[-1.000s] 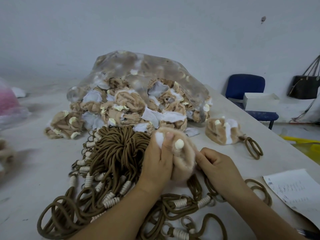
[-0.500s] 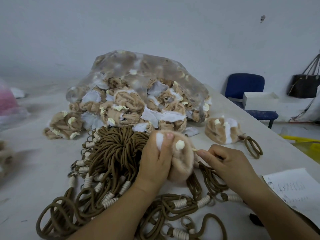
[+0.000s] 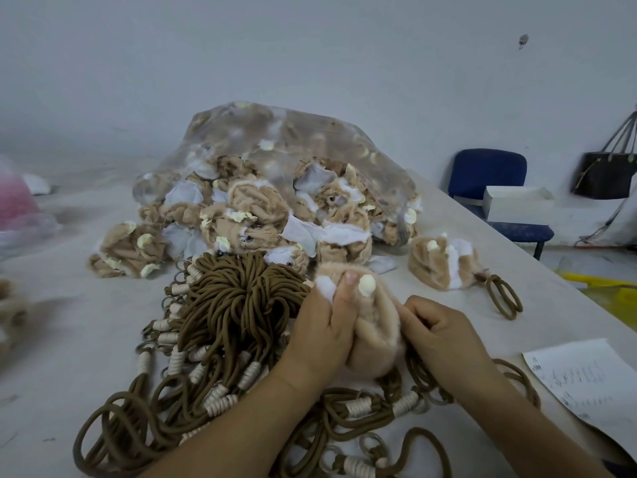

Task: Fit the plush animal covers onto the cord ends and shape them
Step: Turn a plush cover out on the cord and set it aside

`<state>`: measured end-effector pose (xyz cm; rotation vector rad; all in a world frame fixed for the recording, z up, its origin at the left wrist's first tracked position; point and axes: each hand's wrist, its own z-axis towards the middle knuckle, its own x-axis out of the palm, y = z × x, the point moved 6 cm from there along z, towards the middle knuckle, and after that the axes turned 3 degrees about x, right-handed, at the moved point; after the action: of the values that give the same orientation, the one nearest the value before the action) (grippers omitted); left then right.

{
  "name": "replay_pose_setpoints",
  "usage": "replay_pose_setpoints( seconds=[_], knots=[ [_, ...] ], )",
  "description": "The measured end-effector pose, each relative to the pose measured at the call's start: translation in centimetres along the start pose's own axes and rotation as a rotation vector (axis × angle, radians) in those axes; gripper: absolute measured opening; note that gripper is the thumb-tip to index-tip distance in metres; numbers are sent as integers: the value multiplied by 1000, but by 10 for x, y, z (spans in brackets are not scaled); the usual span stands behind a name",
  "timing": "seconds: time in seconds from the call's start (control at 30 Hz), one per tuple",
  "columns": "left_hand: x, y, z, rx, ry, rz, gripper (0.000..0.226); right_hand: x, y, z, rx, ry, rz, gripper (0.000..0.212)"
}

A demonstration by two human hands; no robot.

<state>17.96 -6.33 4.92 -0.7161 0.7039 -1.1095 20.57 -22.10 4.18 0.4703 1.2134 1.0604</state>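
Observation:
A tan plush animal cover (image 3: 374, 334) with a white patch and a cream nub is held upright in front of me. My left hand (image 3: 327, 326) grips it from the left, thumb pressed up its front. My right hand (image 3: 441, 334) has its fingers curled against the cover's right side; what they pinch is hidden. Under both hands lies a bundle of brown cords (image 3: 238, 305) with cream-wrapped ends and rings. A plush cover with a cord loop coming out of it (image 3: 444, 262) lies to the right.
A clear plastic bag (image 3: 275, 150) spills a heap of tan and white plush covers (image 3: 241, 215) behind the cords. A sheet of paper (image 3: 586, 377) lies at the right table edge. Beyond it stand a blue chair (image 3: 489, 174) and a white box (image 3: 517, 203).
My right hand has moved up from the cords to the cover's right side and closed in against it. My left hand keeps its grip on the cover.

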Motion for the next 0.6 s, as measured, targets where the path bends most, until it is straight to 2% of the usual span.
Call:
replay_pose_setpoints(
  seconds=[0.2,0.3,0.47,0.6],
  knots=[
    [-11,7,6,-1,-113,37,33,9,-6,2,74,-51,43,53],
    [-13,7,6,6,-138,65,35,3,-10,3,55,-54,-41,61],
    [-13,11,5,-54,-142,43,26,-12,-15,7,-6,-89,-239,57],
    [-10,8,4,-19,-95,19,44,-17,-12,9,-80,-89,-284,51]
  ],
)
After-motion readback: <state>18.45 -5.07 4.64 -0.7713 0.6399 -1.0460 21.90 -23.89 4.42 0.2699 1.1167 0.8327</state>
